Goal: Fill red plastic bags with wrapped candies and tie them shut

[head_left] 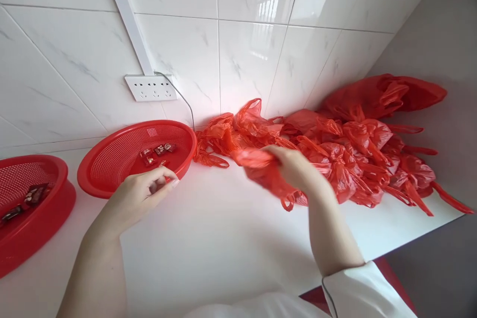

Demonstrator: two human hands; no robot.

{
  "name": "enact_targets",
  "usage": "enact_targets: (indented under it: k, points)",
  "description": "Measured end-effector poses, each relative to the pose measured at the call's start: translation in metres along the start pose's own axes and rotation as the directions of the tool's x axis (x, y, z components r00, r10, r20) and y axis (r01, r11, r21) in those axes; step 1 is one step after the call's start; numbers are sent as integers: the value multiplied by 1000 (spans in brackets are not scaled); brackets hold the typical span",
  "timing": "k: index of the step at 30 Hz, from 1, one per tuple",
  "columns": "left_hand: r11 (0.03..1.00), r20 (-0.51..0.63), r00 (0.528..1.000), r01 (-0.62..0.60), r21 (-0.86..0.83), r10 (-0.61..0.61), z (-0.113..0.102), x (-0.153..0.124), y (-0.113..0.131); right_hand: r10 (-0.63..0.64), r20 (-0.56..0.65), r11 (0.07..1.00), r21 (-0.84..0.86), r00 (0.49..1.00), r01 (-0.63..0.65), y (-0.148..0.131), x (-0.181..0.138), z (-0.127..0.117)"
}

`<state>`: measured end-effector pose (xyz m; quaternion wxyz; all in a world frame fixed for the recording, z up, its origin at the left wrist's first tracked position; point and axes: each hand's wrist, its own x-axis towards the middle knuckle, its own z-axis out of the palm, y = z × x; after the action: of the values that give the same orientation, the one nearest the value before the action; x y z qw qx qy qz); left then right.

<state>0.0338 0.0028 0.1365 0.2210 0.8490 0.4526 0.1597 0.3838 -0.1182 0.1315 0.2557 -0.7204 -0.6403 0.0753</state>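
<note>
My right hand (pixel 292 166) grips a red plastic bag (pixel 266 174) above the white table, in front of a heap of similar bags. The held bag is blurred, and part of it is hidden by my fingers. My left hand (pixel 145 191) is at the near rim of a red plastic basket (pixel 91 174). Its fingers are curled, with thumb and index tips close together, and nothing shows between them. Inside that basket lie several small wrapped pieces (pixel 150 160) with brown and red wrappers.
A second red basket (pixel 44 231) with dark wrapped pieces (pixel 33 195) stands at far left. Several knotted red bags (pixel 339 164) cover the right side of the white table (pixel 208 243). A power strip (pixel 151 88) with a grey cable is on the tiled wall behind.
</note>
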Motion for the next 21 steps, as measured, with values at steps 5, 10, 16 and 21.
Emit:
enact_targets:
  k: [5,10,16,21]
  points:
    - [999,-4,1000,-19,39,19,-1,-2,-3,190,-569,967,-33,800,-253,83,-23,-70]
    - [997,13,1000,-13,70,13,-3,-4,-1,460,-498,881,152,735,-449,196,-11,-55]
    - [999,123,992,-12,-50,18,-6,-10,6,470,-543,879,216,697,-424,218,-9,-40]
    - [995,153,988,-18,-95,33,-6,-15,17,252,-402,965,179,881,-194,107,24,-20]
